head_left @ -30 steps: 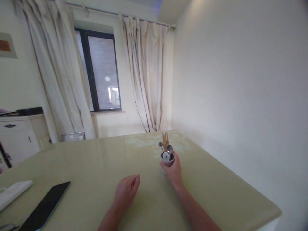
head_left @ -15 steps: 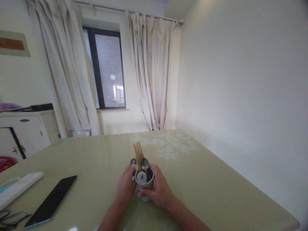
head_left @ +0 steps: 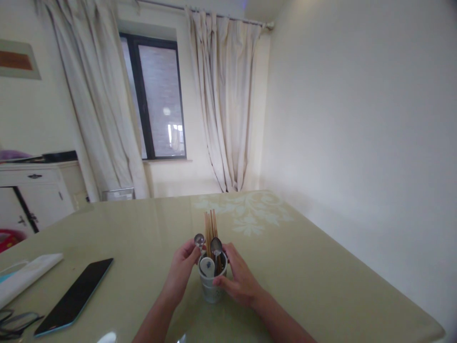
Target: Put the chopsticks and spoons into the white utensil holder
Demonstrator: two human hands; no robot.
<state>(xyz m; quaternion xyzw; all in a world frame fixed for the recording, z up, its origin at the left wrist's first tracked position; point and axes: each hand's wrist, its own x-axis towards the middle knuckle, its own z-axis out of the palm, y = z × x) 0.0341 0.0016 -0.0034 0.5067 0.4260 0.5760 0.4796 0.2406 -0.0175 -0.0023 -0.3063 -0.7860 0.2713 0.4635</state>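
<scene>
A light-coloured utensil cup [head_left: 211, 290] stands on the table in front of me, holding several wooden chopsticks [head_left: 210, 228], a dark metal spoon [head_left: 216, 246] and a white spoon with a small blue mark [head_left: 207, 267]. At the cup's left rim, my left hand [head_left: 181, 269] pinches a small metal spoon [head_left: 199, 239] below its bowl; the spoon's lower end is hidden in the cup. My right hand [head_left: 243, 281] wraps the cup's right side, its thumb on the near wall and its fingers behind the rim.
On the left of the table [head_left: 143, 247] lie a black tablet or phone [head_left: 74, 297], a white power strip-like object [head_left: 32, 276] and eyeglasses [head_left: 17, 321]. A wall [head_left: 357, 143] runs along the right edge. Beyond are curtains [head_left: 228, 105] and a white cabinet [head_left: 46, 190].
My left hand has shifted slightly up and left, and its thumb and finger now show at the small spoon. The chopsticks stand more upright. More of the cup's front shows.
</scene>
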